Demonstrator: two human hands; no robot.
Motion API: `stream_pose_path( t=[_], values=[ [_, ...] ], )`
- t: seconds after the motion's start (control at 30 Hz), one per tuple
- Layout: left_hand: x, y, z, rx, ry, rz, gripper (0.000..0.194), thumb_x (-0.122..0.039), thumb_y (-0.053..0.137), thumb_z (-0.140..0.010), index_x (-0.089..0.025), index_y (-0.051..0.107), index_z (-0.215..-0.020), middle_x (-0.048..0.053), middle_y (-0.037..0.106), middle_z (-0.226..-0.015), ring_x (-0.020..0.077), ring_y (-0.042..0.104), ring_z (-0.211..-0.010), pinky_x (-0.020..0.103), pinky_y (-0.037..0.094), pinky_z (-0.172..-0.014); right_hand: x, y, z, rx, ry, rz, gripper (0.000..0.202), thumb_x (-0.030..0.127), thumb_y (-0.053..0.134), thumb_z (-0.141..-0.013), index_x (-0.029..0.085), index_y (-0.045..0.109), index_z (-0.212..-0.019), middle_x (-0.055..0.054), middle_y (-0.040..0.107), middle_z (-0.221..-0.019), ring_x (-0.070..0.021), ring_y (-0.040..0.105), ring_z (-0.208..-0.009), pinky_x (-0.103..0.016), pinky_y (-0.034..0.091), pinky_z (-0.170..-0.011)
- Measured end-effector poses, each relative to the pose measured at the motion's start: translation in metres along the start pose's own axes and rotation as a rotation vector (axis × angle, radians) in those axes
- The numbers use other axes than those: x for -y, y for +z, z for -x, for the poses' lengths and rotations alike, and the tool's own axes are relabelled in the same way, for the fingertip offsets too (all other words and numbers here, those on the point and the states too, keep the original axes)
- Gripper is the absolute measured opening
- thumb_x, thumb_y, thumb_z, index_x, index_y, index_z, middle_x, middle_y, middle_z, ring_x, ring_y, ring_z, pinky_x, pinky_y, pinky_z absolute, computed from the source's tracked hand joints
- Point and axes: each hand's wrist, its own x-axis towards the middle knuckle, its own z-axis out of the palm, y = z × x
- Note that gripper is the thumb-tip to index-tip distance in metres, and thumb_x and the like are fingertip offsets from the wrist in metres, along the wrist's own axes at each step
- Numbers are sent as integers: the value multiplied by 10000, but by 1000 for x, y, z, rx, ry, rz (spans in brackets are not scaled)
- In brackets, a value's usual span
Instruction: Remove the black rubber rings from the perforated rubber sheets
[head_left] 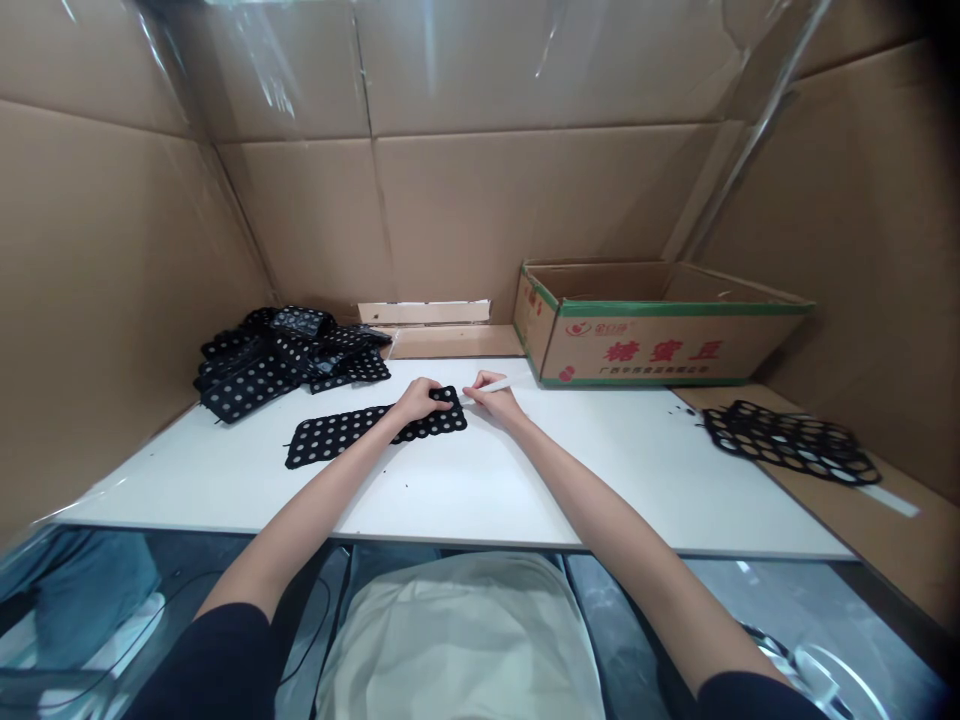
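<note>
Head view: left fingers (442, 405) pinch a dotted strip (337, 431), right fingers (489, 378) grip a white pen-like tool (502, 384). This strip looks unfinished; a dotted pile (255, 382) lies untouched.

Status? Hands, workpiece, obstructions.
Left hand on black dotted strip, near its right end; right hand holding slim white tool there. Strip on white table. Cardboard box beyond, touching neither hand.

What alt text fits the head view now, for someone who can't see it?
A person's left hand rests on a black, pale-dotted strip on a white table; the right hand holds a slim white tool near its right end. Similar pieces are heaped left; a cardboard box stands right.
</note>
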Motion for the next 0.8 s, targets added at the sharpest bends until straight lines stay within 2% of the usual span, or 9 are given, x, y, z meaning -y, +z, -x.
stream_pose_path(
  t=[0.23, 0.5, 0.63, 0.8],
  values=[
    [1, 2, -1, -8, -30, 54, 266, -392, 667, -602, -135, 600, -605, -32, 520, -559, 144, 472, -618, 251, 324, -601, 0, 1, 1, 24, -58, 45, 267, 315, 668, -631, 176, 455, -549, 48, 464, -474, -79, 393, -455, -220, 299, -480],
    [3, 5, -1, -9, 2, 54, 222, -353, 653, -627, -137, 606, -624, -26, 544, -590, 144, 486, -636, 247, 327, -609, 2, -3, -2, 117, -120, 255, 247, 329, 642, -663, 165, 486, -565, 28, 501, -544, -99, 441, -540, -223, 311, -527],
    [4, 8, -2, -49, 34, 5, 189, -326, 649, -638, -139, 626, -656, -22, 564, -608, 148, 501, -650, 249, 333, -623, 2, -3, -3, 137, -113, 281, 252, 334, 627, -671, 167, 476, -559, 34, 481, -515, -96, 422, -524, -222, 300, -520],
    [5, 10, -2, -65, 69, -1, 166, -296, 647, -634, -138, 645, -684, -18, 579, -622, 149, 509, -656, 251, 345, -641, 4, -1, -1, 154, -30, 168, 300, 377, 639, -653, 176, 440, -552, 42, 464, -465, -85, 388, -457, -221, 279, -474]
  ],
)
